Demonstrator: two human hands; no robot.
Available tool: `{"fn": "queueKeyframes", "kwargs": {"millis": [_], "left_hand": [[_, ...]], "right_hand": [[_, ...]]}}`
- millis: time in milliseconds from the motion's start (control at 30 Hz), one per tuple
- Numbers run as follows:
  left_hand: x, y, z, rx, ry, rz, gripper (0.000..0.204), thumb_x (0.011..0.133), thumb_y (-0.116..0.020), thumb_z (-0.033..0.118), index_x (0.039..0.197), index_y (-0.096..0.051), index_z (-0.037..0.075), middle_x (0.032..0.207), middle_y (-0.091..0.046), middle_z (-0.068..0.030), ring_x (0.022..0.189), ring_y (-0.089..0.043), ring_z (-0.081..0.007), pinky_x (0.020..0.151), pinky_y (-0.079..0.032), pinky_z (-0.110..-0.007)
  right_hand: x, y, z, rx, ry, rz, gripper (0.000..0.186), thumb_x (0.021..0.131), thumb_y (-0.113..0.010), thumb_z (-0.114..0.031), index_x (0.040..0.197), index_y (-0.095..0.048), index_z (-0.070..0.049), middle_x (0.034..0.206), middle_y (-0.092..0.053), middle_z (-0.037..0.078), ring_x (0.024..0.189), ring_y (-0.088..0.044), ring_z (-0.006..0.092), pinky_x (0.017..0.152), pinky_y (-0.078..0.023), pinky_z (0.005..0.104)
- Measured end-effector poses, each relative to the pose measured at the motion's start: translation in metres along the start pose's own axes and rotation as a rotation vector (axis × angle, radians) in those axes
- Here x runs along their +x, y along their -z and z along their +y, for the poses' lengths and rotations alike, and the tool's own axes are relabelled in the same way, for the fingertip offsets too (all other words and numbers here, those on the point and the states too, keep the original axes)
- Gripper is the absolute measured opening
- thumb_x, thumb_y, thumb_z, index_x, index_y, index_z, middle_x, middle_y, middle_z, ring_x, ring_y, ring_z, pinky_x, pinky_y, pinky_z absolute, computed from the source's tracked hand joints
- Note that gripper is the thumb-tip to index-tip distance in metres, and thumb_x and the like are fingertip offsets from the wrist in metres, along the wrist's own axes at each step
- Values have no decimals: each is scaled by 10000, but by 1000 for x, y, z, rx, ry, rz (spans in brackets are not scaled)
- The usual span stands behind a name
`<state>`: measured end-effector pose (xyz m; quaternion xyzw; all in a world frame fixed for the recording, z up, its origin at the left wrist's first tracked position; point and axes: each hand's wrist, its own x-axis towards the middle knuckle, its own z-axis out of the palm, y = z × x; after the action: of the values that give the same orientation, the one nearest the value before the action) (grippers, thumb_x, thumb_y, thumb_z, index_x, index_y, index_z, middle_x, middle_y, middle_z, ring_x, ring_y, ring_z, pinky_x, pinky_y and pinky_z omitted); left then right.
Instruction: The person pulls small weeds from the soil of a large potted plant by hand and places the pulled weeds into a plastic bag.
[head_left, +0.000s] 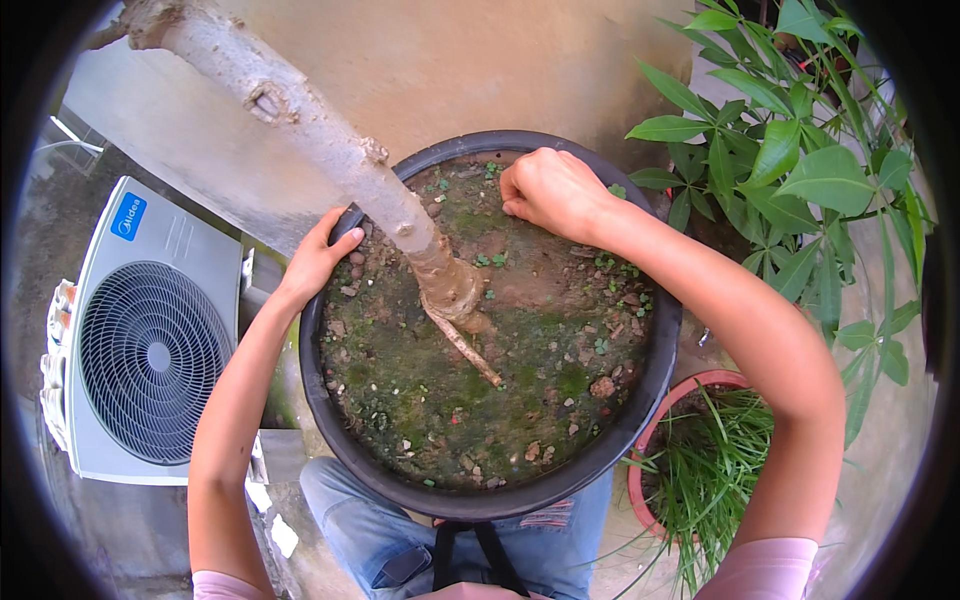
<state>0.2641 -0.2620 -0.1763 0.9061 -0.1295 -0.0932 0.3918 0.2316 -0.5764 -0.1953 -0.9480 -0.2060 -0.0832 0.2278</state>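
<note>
A large round black plant pot [312, 385] full of mossy soil [540, 340] stands in front of me. From the soil rises a thick pale tree trunk [345, 165], leaning to the far left, with a short bare stub at its base. My left hand [325, 255] grips the pot's rim at the far left, its thumb over the edge beside the trunk. Over the far right part of the soil, my right hand [555, 195] is closed with the fingers curled down. Whatever its fingers hold, if anything, is hidden. Small green weeds [490, 170] grow close to it.
To the left stands a white air conditioner outdoor unit [158, 355]. A leafy green plant [770, 150] fills the far right. Near my right arm is a terracotta pot [640, 480] of long grass [715, 455]. Behind the pot rises a beige wall [500, 70].
</note>
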Motion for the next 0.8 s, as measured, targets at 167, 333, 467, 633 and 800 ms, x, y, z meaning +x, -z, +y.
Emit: {"fn": "queueKeyframes", "kwargs": {"millis": [167, 333, 467, 633, 800], "left_hand": [[6, 3, -8, 34, -34, -15, 298, 891, -563, 207, 1130, -479, 50, 708, -538, -30, 591, -540, -104, 569, -441, -259], [1, 0, 2, -40, 32, -33, 291, 893, -558, 206, 1128, -479, 54, 697, -534, -26, 582, -537, -104, 564, -439, -256], [4, 0, -5, -43, 31, -34, 289, 889, -562, 201, 1123, -480, 53, 712, -541, -27, 598, -539, -99, 575, -442, -255], [6, 1, -11, -62, 6, -26, 298, 884, -565, 199, 1130, -482, 52, 727, -552, -31, 608, -545, -97, 582, -449, -259], [7, 0, -14, -53, -25, -10, 313, 882, -567, 202, 1140, -482, 47, 725, -557, -41, 581, -550, -106, 563, -452, -269]], "right_hand": [[-2, 9, 3, 99, -41, 85, 115, 763, -622, -118, 804, -671, -22, 790, -627, 225, 802, -623, 356, 735, -491, 412], [-14, 28, 10, 232, -219, 249, 175, 830, -591, -158, 858, -627, 10, 785, -633, 214, 778, -626, 347, 729, -482, 409], [-18, 31, 12, 494, -339, 142, 172, 842, -576, -164, 824, -608, 3, 770, -639, 196, 758, -629, 322, 710, -482, 396], [-17, 36, 8, 90, -164, 56, 189, 840, -566, -169, 799, -619, 8, 767, -645, 165, 755, -638, 279, 719, -493, 386], [-16, 29, 20, -549, 191, -30, 114, 704, -578, -87, 729, -662, -14, 827, -636, 133, 834, -622, 304, 704, -528, 360]]}}
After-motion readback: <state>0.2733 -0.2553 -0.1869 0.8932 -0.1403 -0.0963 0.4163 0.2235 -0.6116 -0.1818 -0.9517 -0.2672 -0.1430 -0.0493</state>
